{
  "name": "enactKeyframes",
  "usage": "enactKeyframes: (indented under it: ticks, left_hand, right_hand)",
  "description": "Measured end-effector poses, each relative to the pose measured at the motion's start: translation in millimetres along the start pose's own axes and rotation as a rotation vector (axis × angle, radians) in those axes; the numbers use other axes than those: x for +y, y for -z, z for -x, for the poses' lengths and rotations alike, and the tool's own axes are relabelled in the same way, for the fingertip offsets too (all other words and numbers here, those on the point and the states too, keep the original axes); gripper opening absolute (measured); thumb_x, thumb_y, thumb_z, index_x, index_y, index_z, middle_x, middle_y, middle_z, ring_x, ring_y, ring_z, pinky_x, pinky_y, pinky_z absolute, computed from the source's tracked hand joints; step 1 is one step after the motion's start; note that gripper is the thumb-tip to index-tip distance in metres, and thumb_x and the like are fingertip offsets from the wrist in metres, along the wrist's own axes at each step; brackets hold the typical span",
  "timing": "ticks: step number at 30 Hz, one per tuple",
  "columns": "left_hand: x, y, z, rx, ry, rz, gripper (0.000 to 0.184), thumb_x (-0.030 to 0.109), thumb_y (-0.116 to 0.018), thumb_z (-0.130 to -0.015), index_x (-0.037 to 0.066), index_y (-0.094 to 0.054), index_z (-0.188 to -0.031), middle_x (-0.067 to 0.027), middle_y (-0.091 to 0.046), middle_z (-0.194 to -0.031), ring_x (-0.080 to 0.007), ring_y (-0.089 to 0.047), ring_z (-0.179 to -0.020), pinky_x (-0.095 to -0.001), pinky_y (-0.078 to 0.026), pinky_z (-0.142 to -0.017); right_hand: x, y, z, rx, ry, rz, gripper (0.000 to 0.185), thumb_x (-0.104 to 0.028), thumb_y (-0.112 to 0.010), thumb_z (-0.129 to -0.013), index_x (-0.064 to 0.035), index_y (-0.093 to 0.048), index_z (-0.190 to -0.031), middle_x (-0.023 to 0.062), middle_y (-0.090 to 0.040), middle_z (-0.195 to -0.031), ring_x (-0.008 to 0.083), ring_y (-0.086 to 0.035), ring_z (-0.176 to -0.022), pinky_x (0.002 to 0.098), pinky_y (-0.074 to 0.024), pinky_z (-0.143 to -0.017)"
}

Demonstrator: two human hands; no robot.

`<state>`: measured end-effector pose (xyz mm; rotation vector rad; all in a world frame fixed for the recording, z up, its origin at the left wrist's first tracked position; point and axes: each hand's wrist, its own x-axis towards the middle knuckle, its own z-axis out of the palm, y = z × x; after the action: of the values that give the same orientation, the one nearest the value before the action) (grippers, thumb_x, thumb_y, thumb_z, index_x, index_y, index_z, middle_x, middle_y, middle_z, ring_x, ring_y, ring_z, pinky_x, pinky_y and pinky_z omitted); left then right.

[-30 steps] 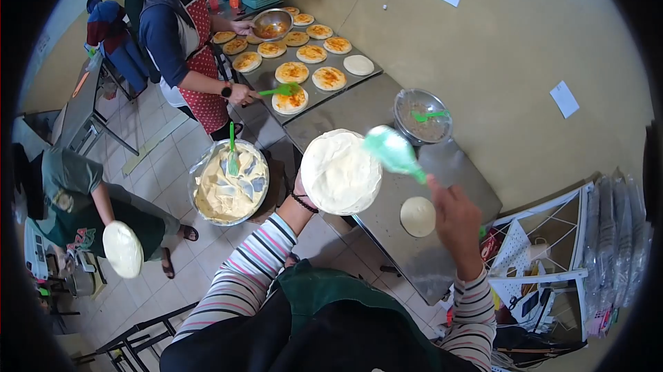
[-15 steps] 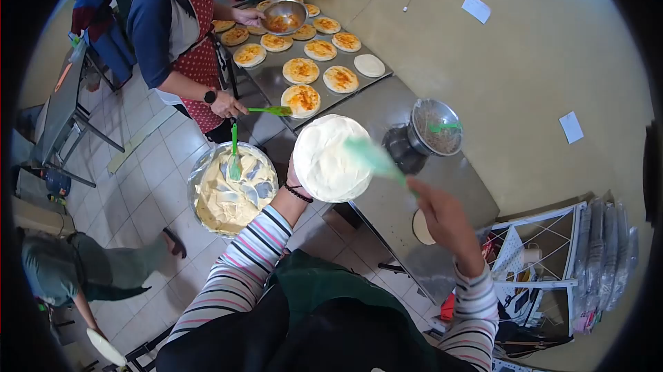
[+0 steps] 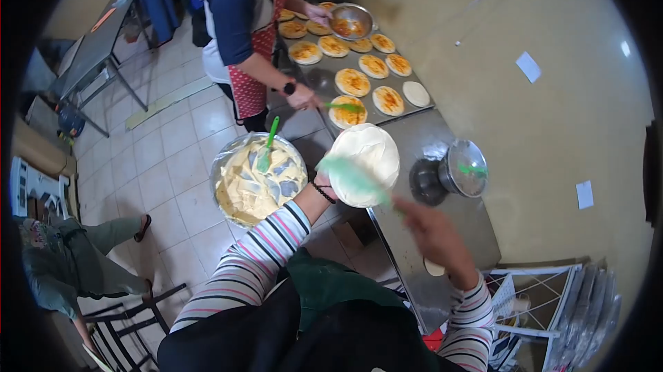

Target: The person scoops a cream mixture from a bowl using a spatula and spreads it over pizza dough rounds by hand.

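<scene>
My left hand (image 3: 326,186) holds up a round flat dough disc (image 3: 373,158) coated with pale cream; most of its fingers are hidden under the disc. In my right hand (image 3: 436,237) is a green spatula (image 3: 349,172), blurred by motion, its blade across the left part of the disc. Just left of my left hand stands a large bowl (image 3: 219,196) of pale cream with another green spatula (image 3: 266,154) in it. On the metal table, partly behind my right hand, lies a plain dough disc (image 3: 434,268).
A co-worker's hand (image 3: 302,96) brushes discs on a tray (image 3: 321,79) at the table's far end. A metal bowl (image 3: 464,168) stands on the table (image 3: 442,217). Another person (image 3: 83,255) is at the left, near a black chair (image 3: 131,320). A white rack (image 3: 532,303) stands right.
The view has shifted, so the table and co-worker appear further right. My right hand has swept the spatula leftward over the disc. The person at the left has changed position.
</scene>
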<state>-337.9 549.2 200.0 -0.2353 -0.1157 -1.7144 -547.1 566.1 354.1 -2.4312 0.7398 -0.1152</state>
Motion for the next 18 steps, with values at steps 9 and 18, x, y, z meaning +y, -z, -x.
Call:
enactKeyframes:
  ticks: [9, 18]
  left_hand:
    - [47.5, -3.1, 32.9, 0.086, -0.230, -0.117, 0.051, 0.041, -0.041, -0.086, 0.004, -0.044, -0.121, -0.0153, -0.048, -0.122, -0.0315, -0.047, -0.110, -0.0454, -0.034, -0.097]
    - [66.8, -11.8, 63.8, 0.093, -0.312, -0.127, 0.050, 0.039, -0.043, -0.085, 0.005, -0.045, -0.121, -0.0147, -0.048, -0.122, -0.0311, -0.046, -0.111, -0.0462, -0.035, -0.096]
  right_hand:
    - [-43.8, 16.4, 1.4, 0.022, 0.172, 0.856, 0.040, -0.008, -0.051, -0.071, -0.0155, -0.053, -0.111, 0.0070, -0.047, -0.068, 0.0205, -0.053, -0.048, 0.0336, -0.0418, -0.042]
    - [-13.6, 14.0, -3.7, 0.281, 0.270, 0.763, 0.040, -0.006, -0.052, -0.071, -0.0176, -0.056, -0.109, 0.0058, -0.046, -0.066, 0.0218, -0.052, -0.048, 0.0337, -0.0414, -0.042]
